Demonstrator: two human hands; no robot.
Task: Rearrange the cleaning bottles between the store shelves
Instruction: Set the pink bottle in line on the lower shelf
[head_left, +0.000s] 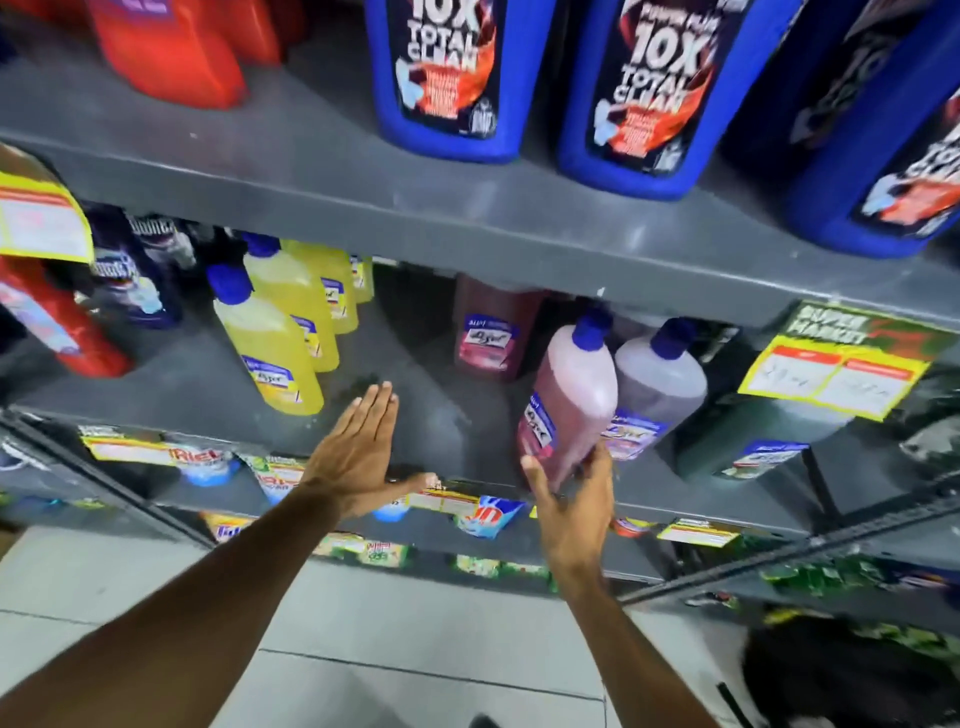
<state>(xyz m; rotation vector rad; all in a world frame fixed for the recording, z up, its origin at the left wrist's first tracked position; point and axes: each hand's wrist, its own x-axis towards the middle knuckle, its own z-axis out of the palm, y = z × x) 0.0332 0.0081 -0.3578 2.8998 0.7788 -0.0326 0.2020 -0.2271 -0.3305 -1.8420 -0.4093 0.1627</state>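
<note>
My right hand grips the base of a pink cleaning bottle with a blue cap, tilted at the front of the middle grey shelf. A lilac bottle stands just to its right, and another pink bottle sits further back. My left hand is flat and open, fingers together, over the bare patch of shelf left of the pink bottle. Several yellow bottles with blue caps stand in a row to the left.
Large blue jugs and red jugs stand on the upper shelf. A dark green bottle lies at the right. Yellow price tags hang from shelf edges. Detergent packets fill the lower shelf. Tiled floor lies below.
</note>
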